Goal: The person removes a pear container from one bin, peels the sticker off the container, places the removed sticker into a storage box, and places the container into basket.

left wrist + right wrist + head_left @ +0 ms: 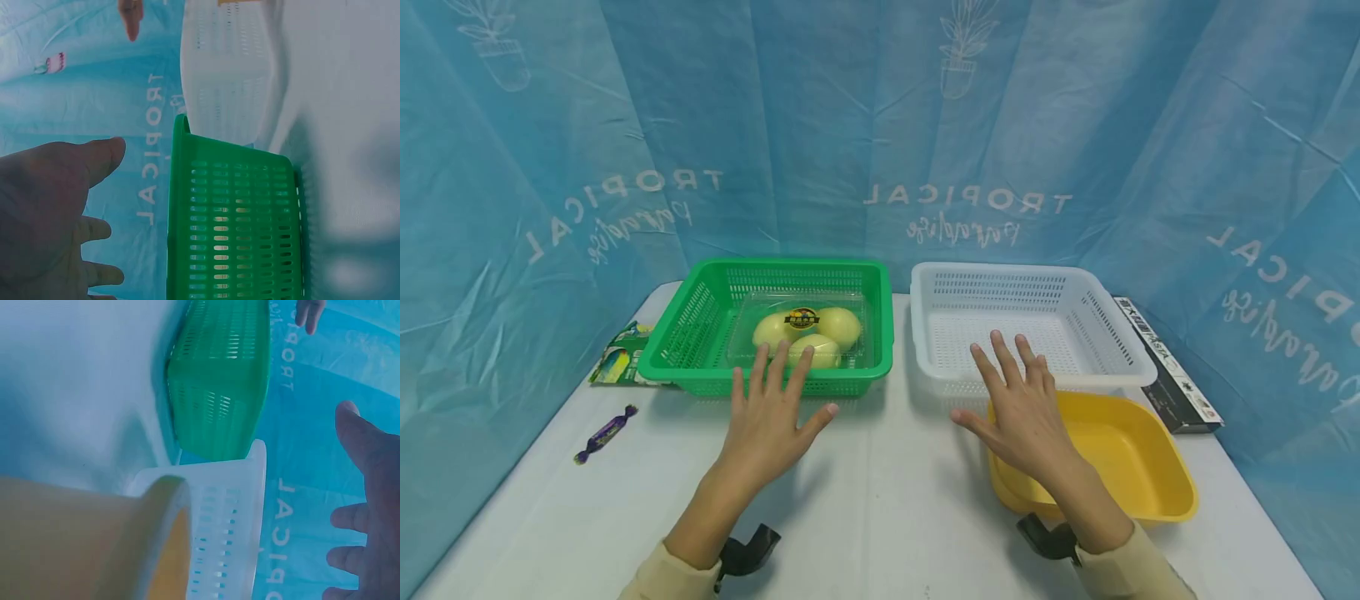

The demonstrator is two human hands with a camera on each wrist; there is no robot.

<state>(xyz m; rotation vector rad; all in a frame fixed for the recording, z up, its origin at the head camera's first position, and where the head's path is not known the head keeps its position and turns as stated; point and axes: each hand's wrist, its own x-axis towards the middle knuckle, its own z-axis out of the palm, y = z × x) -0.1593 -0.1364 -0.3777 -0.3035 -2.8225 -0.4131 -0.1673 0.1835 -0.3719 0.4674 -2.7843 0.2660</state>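
My left hand point(767, 429) hovers with spread fingers in front of the green basket point(681, 372), holding nothing. Inside that basket lies a clear plastic box point(741, 333) with a dark label and several pale yellow-green fruits point(838, 327). Fingers also spread, my right hand point(1022, 417) is held over the left side of the yellow basin point(1120, 450), its fingertips overlapping the front of the white basket point(1000, 312) in the head view. No contact shows there. In the left wrist view, the left hand point(47, 212) is apart from the green basket; the right hand point(378, 506) likewise grips nothing in its wrist view.
A purple wrapped candy point(606, 435) lies on the white table point(880, 517) at the left. Behind it, a green packet point(621, 358) is partly under the green basket's rim. A black-and-white pasta box point(1180, 383) lies at the right. Blue curtains point(820, 150) enclose the back and sides.
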